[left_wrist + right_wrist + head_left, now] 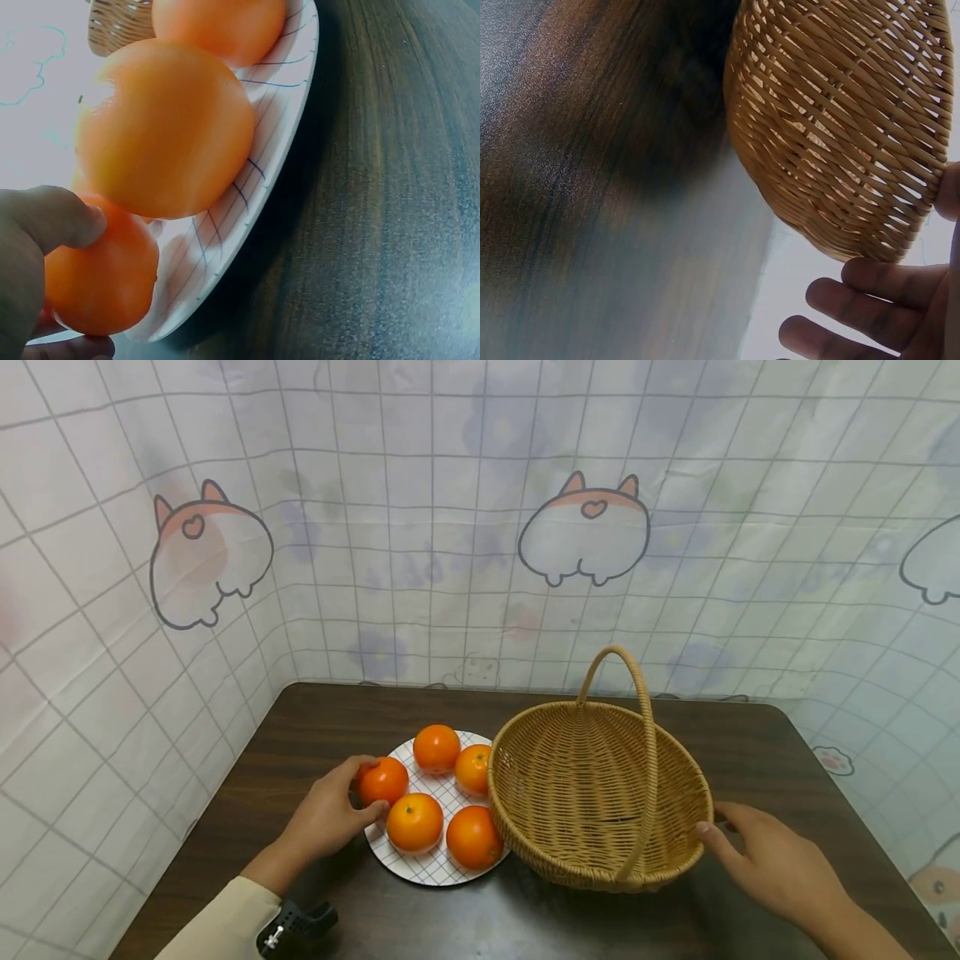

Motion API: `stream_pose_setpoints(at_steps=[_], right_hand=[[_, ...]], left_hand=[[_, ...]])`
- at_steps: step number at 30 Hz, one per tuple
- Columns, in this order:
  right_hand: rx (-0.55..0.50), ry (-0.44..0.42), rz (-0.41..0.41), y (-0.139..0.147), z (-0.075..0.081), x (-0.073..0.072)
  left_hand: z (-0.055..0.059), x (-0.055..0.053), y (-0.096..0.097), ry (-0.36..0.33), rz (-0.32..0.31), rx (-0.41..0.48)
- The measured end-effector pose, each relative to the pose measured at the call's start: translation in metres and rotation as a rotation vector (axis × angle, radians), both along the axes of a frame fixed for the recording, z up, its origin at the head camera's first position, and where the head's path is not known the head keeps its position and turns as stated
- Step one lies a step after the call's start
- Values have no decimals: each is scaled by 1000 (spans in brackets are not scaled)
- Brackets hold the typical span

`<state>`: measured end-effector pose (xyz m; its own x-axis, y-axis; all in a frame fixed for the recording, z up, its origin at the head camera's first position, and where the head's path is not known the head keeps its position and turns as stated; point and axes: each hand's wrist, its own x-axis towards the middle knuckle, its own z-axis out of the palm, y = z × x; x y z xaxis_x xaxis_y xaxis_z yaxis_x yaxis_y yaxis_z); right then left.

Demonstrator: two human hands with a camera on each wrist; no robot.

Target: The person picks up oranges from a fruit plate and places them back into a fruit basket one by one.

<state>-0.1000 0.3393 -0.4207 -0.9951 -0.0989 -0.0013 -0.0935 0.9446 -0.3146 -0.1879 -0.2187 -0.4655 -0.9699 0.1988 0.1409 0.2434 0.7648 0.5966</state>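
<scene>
On a round white plate with a dark grid pattern [442,867] sit several oranges. My left hand [330,814] is at the leftmost orange [384,781], its thumb on the near side and fingers round the far side. In the left wrist view that orange [105,274] is between thumb and fingers, below a larger, paler orange [165,127]. A woven wicker basket [570,777] with an arched handle stands right of the plate and overlaps its edge in the head view. With thumb and fingers, my right hand [780,860] grips the basket's right rim [922,225]; the other fingers extend below the wall.
Everything stands on a dark brown wood-grain table [345,718] with rounded far corners. Behind and beside it hangs a white grid-patterned curtain [420,543] with cartoon animals. A black watch-like band [296,927] is on the left wrist.
</scene>
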Motion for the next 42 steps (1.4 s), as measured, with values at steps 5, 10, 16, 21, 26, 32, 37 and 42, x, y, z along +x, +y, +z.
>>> stream_pose_setpoints(at_steps=[5,10,16,21,26,32,37,42], right_hand=[[0,3,0,0,0,0],[-1,0,1,0,0,0],[-2,3,3,1,1,-1],[-2,4,3,1,0,-2],[-7,3,4,1,-1,-2],[-11,-6,0,1,0,-1],[-14,-12,-1,0,0,0],[-11,-11,-4,0,0,0]], left_hand=[[4,0,-2,22,23,32],[14,0,0,35,23,50],[24,0,6,43,9,57],[32,4,12,40,-16,68],[38,7,18,49,-47,71],[46,11,27,51,-105,79],[52,12,32,79,-142,96],[56,11,34,83,-131,102]])
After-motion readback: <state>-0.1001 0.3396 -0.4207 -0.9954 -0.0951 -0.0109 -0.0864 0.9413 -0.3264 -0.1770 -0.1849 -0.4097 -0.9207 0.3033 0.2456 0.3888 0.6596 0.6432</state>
